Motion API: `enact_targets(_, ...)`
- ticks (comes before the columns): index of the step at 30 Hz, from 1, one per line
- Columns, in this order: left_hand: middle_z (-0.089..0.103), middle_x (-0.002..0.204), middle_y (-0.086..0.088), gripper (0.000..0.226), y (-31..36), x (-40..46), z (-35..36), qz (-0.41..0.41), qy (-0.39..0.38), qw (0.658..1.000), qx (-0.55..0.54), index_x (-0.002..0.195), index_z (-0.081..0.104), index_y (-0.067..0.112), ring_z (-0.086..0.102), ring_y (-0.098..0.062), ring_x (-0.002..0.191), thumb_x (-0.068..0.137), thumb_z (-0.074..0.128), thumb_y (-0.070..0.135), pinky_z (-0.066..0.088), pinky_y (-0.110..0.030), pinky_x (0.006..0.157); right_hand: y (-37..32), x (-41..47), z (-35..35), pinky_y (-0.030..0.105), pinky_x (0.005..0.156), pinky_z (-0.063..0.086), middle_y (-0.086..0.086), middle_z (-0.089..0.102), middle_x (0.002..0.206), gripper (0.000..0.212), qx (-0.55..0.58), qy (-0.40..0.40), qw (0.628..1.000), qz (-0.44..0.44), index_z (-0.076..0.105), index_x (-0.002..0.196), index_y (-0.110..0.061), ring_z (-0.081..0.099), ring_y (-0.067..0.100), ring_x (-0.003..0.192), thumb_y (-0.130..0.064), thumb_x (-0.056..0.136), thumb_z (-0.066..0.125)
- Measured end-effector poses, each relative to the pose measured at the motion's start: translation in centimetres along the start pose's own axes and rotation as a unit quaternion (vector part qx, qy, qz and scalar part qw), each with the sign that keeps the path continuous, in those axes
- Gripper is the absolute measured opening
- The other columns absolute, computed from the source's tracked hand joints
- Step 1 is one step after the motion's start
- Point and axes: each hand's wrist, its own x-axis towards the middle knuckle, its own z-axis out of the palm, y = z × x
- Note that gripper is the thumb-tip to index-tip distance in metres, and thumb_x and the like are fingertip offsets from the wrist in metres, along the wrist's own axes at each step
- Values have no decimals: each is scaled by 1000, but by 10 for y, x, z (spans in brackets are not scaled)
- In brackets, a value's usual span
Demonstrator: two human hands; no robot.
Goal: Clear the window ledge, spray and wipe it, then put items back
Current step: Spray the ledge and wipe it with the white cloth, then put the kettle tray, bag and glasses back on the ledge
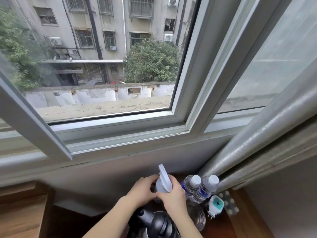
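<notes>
Grey-white aluminium framed the sliding window (96, 66), and beyond the glass stood a worn apartment block and green trees. Below it ran the pale window ledge (120, 155), bare along the stretch in view. Silver curtains (257, 143) hung in folds down the right side, and their lower edge came down just behind the bottles. Down on the wooden desk (221, 227) sat a black kettle (154, 224) at the bottom edge, partly under the forearms. And there was the spray bottle (163, 182), white trigger head up, standing below the ledge with both hands on it! The left hand (142, 189) curled round the bottle's body from the left; the right hand (173, 194) wrapped round it just under the trigger head. Just right of it stood two water bottles (199, 188) with white caps and blue labels, touching one another. Near them lay a white plug-in device (216, 205) with a teal face, and a blister pack of pills (229, 202) beside it.
</notes>
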Motion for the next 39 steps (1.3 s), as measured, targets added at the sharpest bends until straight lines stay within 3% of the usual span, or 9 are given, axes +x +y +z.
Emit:
enact_targets(5,68,117,20,63,4,6,-2,4,-27,1000,1,127,55,41,63,1,105,67,71,43,51,-25,93,5,5,-4,20,81,45,-10,67,109,67,-20,-7,1000,2,62,124,-28,62,13,102,-17,63,87)
enact_targets(8,67,119,19,63,7,4,-2,-1,-32,999,9,129,54,40,63,-2,107,69,71,45,50,-27,94,3,1,-10,24,94,44,-2,64,127,81,-33,-19,999,7,52,140,-21,58,20,120,-19,67,87)
enact_targets(11,68,118,17,64,4,-5,-3,-21,-14,1000,-4,126,58,38,64,-2,107,65,71,46,51,-30,96,-2,-8,-17,26,103,38,3,56,142,92,-39,-21,999,13,39,151,-14,50,20,132,-20,72,86)
enact_targets(16,59,137,5,69,12,-29,-28,-30,43,998,47,140,50,25,53,-13,127,76,72,30,42,-30,106,-20,-28,-28,26,107,32,3,46,151,90,-56,-23,998,-4,32,154,-14,41,20,139,-21,79,81)
enact_targets(20,62,132,7,60,15,-67,-61,-35,92,993,65,134,55,27,55,-9,123,78,74,31,42,-26,103,-53,-57,-34,27,111,27,2,35,157,83,-65,7,996,-63,31,155,-12,33,20,144,-24,86,76)
enact_targets(24,64,124,11,53,6,-129,-98,-60,148,986,44,126,58,34,57,-7,116,75,74,36,44,-28,101,-94,-97,-18,24,116,25,0,45,150,70,-92,20,978,-184,43,148,-13,36,19,143,-24,87,74)
enact_targets(26,65,121,13,50,-1,-167,-116,-65,174,982,40,123,60,35,58,-5,113,75,74,38,44,-26,99,-117,-121,-2,17,110,22,-2,50,144,61,-113,-4,963,-246,49,144,-14,41,16,138,-24,88,73)
enact_targets(31,65,112,13,46,-35,-265,-161,-95,229,967,51,121,62,32,59,-5,106,77,76,37,47,-25,94,-154,-189,59,19,105,34,-9,56,137,53,-151,-140,924,-321,54,139,-22,49,8,128,-33,90,70)
enact_targets(39,63,115,11,42,-131,-370,-187,-187,158,964,106,122,60,30,59,-9,103,82,71,40,51,-27,89,-159,-255,157,26,102,41,-5,54,138,61,-243,-272,903,-225,49,146,-23,51,15,126,-41,90,66)
